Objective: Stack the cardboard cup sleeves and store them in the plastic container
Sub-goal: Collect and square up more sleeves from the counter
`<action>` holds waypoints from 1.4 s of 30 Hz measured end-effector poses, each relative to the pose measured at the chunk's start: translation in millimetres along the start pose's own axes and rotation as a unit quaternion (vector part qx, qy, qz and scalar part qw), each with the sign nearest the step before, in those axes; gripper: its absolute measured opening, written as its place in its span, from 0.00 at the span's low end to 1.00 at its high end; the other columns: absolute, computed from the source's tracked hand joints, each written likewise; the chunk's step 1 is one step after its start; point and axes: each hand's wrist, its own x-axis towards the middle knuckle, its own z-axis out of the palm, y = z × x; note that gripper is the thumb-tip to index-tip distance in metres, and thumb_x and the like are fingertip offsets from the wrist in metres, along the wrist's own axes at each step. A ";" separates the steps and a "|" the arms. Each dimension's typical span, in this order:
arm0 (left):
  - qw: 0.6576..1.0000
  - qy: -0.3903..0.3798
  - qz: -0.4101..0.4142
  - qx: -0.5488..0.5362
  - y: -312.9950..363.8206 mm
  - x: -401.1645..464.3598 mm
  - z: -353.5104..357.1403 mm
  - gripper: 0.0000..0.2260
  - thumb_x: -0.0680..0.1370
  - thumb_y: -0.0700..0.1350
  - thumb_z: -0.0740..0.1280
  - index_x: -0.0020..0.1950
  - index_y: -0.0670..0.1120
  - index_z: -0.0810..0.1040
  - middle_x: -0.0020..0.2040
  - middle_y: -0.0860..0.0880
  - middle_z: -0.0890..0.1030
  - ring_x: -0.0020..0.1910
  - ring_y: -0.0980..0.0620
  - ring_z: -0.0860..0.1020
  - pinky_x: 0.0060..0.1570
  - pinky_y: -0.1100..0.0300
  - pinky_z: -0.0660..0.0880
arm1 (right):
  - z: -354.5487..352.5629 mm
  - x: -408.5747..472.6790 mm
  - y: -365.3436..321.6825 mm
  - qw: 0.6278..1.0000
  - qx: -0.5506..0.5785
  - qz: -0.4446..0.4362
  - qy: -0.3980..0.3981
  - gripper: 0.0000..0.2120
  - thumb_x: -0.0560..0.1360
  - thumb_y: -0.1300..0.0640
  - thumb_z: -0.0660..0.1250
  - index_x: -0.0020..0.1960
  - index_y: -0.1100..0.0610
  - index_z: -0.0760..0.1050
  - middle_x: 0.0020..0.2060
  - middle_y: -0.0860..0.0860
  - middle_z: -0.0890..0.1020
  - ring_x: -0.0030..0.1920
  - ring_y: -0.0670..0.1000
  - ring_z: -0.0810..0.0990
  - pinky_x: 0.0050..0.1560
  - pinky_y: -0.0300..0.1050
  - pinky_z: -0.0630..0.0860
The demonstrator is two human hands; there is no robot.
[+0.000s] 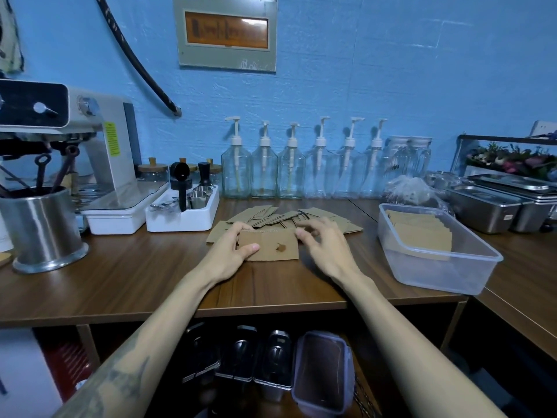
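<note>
Your left hand (233, 247) is pinching a flat sleeve (271, 245) on the counter (126, 276); your right hand (324, 242) is hovering beside it, fingers loosely curled, holding nothing. Behind, loose sleeves (280, 218) are lying scattered; the plastic container (446, 267) is sitting right, holding stacked sleeves.

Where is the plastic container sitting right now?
In the head view the plastic container sits on the wooden counter to the person's right, beyond the right hand, just in front of the steel pans.

Left hand (233, 247) holds a sleeve (272, 245) (stained); blurred right hand (324, 247) seemingly hovers beside it.
</note>
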 end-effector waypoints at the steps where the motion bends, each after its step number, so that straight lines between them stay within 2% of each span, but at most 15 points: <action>1: 1.000 0.001 -0.004 0.007 -1.6 0.7 0.0 0.11 0.78 0.46 0.69 0.59 0.51 0.73 0.56 0.46 0.77 0.54 0.46 0.75 0.59 0.51 0.71 | -5.1 2.2 7.2 0.999 -0.034 0.015 0.020 0.13 0.80 0.48 0.64 0.62 0.50 0.79 0.55 0.50 0.76 0.60 0.51 0.71 0.61 0.49 0.70; 4: 1.000 0.004 -0.007 0.016 -4.5 2.2 0.9 0.12 0.78 0.48 0.69 0.60 0.53 0.72 0.58 0.46 0.76 0.55 0.47 0.74 0.56 0.53 0.70 | -18.5 9.5 29.3 0.988 -0.139 0.059 0.043 0.12 0.80 0.50 0.63 0.61 0.51 0.79 0.57 0.52 0.74 0.61 0.56 0.70 0.61 0.52 0.70; 6: 1.000 0.005 -0.011 0.016 -5.1 2.3 1.6 0.12 0.79 0.48 0.68 0.61 0.53 0.71 0.59 0.48 0.75 0.55 0.51 0.71 0.52 0.57 0.66 | -23.4 14.5 42.4 0.979 -0.174 0.095 0.037 0.14 0.79 0.50 0.64 0.63 0.51 0.77 0.59 0.54 0.71 0.62 0.57 0.69 0.62 0.53 0.69; 10: 1.000 0.010 -0.004 0.018 -8.0 4.3 1.8 0.12 0.78 0.48 0.69 0.60 0.52 0.72 0.58 0.48 0.76 0.57 0.49 0.73 0.54 0.56 0.67 | -28.2 25.1 58.8 0.977 -0.149 0.153 0.003 0.22 0.77 0.45 0.67 0.68 0.52 0.72 0.68 0.56 0.66 0.68 0.59 0.64 0.68 0.57 0.65; 15: 1.000 0.010 0.000 0.028 -9.5 4.5 1.5 0.11 0.78 0.49 0.69 0.59 0.53 0.72 0.56 0.47 0.77 0.55 0.48 0.74 0.55 0.55 0.70 | -26.2 34.1 65.7 0.971 -0.125 0.186 -0.079 0.37 0.75 0.42 0.68 0.78 0.53 0.59 0.79 0.56 0.54 0.79 0.57 0.49 0.77 0.56 0.53; 19: 1.000 0.010 -0.002 0.028 -9.1 4.9 1.4 0.11 0.78 0.49 0.69 0.59 0.54 0.72 0.56 0.48 0.77 0.55 0.48 0.74 0.53 0.59 0.69 | -24.8 34.9 68.0 0.969 -0.121 0.195 -0.091 0.39 0.72 0.38 0.68 0.77 0.52 0.59 0.75 0.56 0.63 0.77 0.57 0.56 0.74 0.56 0.58; 22: 1.000 0.010 -0.007 0.024 -9.5 4.7 1.1 0.11 0.78 0.49 0.69 0.59 0.53 0.72 0.56 0.48 0.76 0.55 0.48 0.75 0.56 0.55 0.71 | -26.4 31.1 65.5 0.972 -0.102 0.201 -0.064 0.41 0.69 0.38 0.72 0.75 0.51 0.61 0.70 0.56 0.63 0.73 0.58 0.60 0.72 0.55 0.61; 25: 1.000 0.008 -0.010 0.023 -8.3 4.1 1.2 0.12 0.78 0.48 0.69 0.61 0.52 0.72 0.58 0.48 0.76 0.56 0.49 0.74 0.57 0.54 0.70 | -29.4 27.1 62.9 0.980 -0.023 0.195 -0.010 0.39 0.69 0.47 0.78 0.74 0.53 0.63 0.67 0.56 0.62 0.71 0.58 0.61 0.73 0.54 0.61; 27: 1.000 0.006 -0.009 0.024 -6.7 4.0 1.0 0.12 0.79 0.48 0.68 0.61 0.52 0.72 0.58 0.48 0.76 0.56 0.48 0.74 0.57 0.54 0.70 | -30.9 25.4 61.0 0.978 0.046 0.202 0.029 0.37 0.70 0.55 0.78 0.73 0.55 0.64 0.66 0.57 0.63 0.67 0.56 0.68 0.73 0.49 0.63; 29: 1.000 0.005 -0.009 0.024 -6.8 4.3 0.6 0.12 0.79 0.48 0.68 0.61 0.52 0.72 0.58 0.47 0.76 0.56 0.48 0.74 0.58 0.53 0.71 | -30.7 23.9 59.2 0.972 0.082 0.217 0.047 0.36 0.70 0.58 0.78 0.72 0.56 0.66 0.65 0.57 0.68 0.61 0.54 0.73 0.70 0.49 0.68; 32: 1.000 0.003 -0.019 0.019 -8.6 4.2 -0.8 0.13 0.78 0.49 0.69 0.61 0.53 0.71 0.58 0.47 0.76 0.55 0.48 0.75 0.61 0.50 0.72 | -28.0 20.3 59.7 0.961 0.134 0.234 0.056 0.33 0.69 0.61 0.78 0.71 0.56 0.70 0.61 0.56 0.75 0.61 0.53 0.75 0.68 0.50 0.71; 34: 1.000 0.006 -0.020 0.018 -8.7 3.5 -1.0 0.12 0.78 0.49 0.69 0.60 0.53 0.71 0.58 0.46 0.76 0.54 0.48 0.75 0.60 0.51 0.72 | -26.6 17.0 61.9 0.951 0.182 0.238 0.068 0.25 0.70 0.63 0.76 0.65 0.54 0.75 0.58 0.54 0.79 0.59 0.54 0.79 0.66 0.54 0.74; 37: 1.000 0.012 -0.016 0.021 -7.2 3.3 -1.1 0.12 0.79 0.48 0.68 0.60 0.53 0.71 0.57 0.48 0.77 0.50 0.50 0.75 0.51 0.56 0.71 | -30.4 10.1 57.1 0.934 0.256 0.231 0.097 0.14 0.74 0.68 0.71 0.56 0.54 0.79 0.55 0.56 0.83 0.53 0.55 0.82 0.62 0.54 0.78; 39: 0.999 0.012 -0.020 0.027 -7.0 3.4 -1.0 0.11 0.80 0.48 0.67 0.60 0.53 0.71 0.55 0.48 0.77 0.46 0.52 0.74 0.46 0.57 0.69 | -35.5 4.1 49.9 0.918 0.304 0.228 0.116 0.11 0.76 0.69 0.68 0.55 0.58 0.79 0.54 0.58 0.83 0.51 0.54 0.81 0.56 0.49 0.80; 42: 0.999 0.008 -0.024 0.034 -7.5 4.5 -0.1 0.10 0.80 0.49 0.65 0.61 0.54 0.70 0.56 0.46 0.77 0.48 0.51 0.73 0.46 0.56 0.68 | -39.1 -6.7 30.7 0.892 0.380 0.224 0.103 0.10 0.77 0.70 0.67 0.57 0.63 0.78 0.50 0.58 0.83 0.45 0.52 0.81 0.37 0.39 0.80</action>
